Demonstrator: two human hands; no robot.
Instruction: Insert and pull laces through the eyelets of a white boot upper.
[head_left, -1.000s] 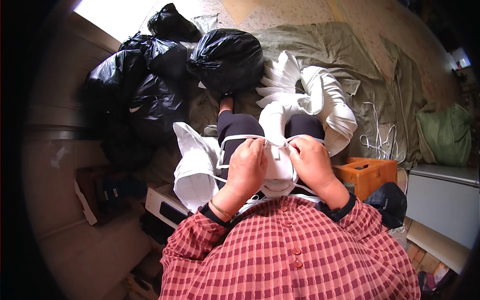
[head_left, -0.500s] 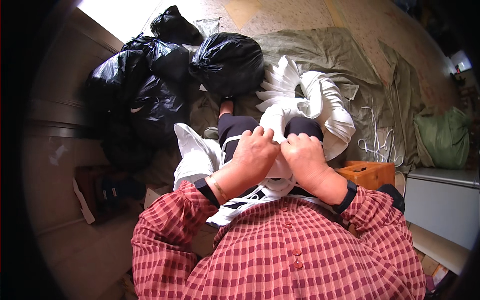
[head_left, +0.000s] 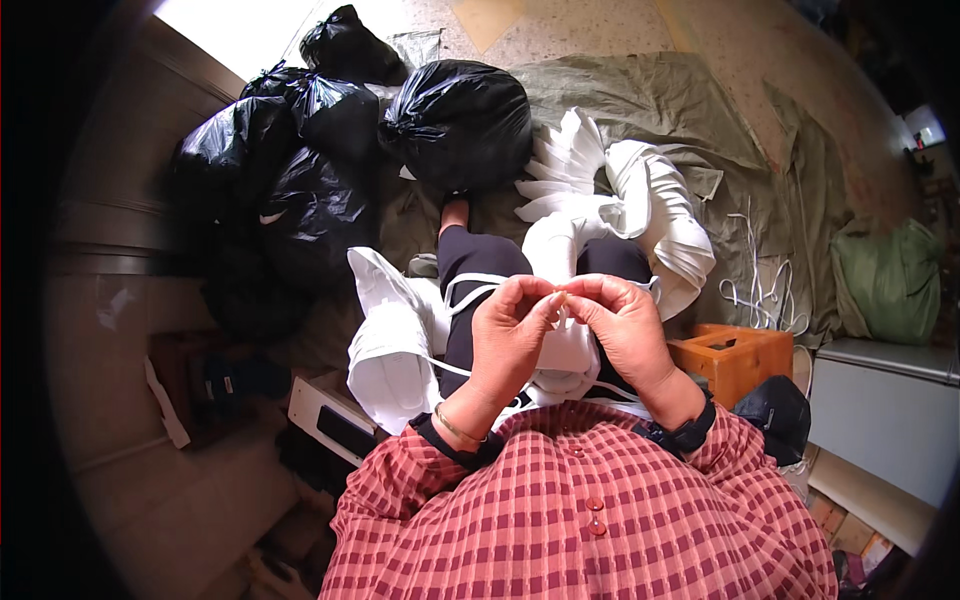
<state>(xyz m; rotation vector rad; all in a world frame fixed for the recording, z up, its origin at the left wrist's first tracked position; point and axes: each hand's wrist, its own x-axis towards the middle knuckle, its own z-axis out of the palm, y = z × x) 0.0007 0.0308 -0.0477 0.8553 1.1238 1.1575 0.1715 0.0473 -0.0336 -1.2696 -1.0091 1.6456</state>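
Note:
Above my lap, my left hand [head_left: 508, 325] and my right hand [head_left: 628, 325] meet at the fingertips. Thumb and forefinger of each are pinched together, and what lies between them is too small to make out. Just beneath, white fabric [head_left: 567, 350] rests between my thighs. A white cord [head_left: 445, 367] runs from the left side toward my lap, passing by my left wrist. Beside my left leg stands a bundle of white cloth pieces [head_left: 390, 350]. Many layered white pieces [head_left: 672, 215] fan out in a curve around my right knee.
Several full black plastic bags [head_left: 460, 120] are heaped ahead and to the left. An olive cloth [head_left: 640, 100] covers the floor. To the right are a wooden stool [head_left: 735, 350], loose white cords [head_left: 765, 300], a green sack [head_left: 885, 280] and a grey-white box [head_left: 885, 410].
Both hands have turned from knuckles up to thumbs up, and their fingertips now touch. My forearms have drawn closer together, and the cord on the left shows more.

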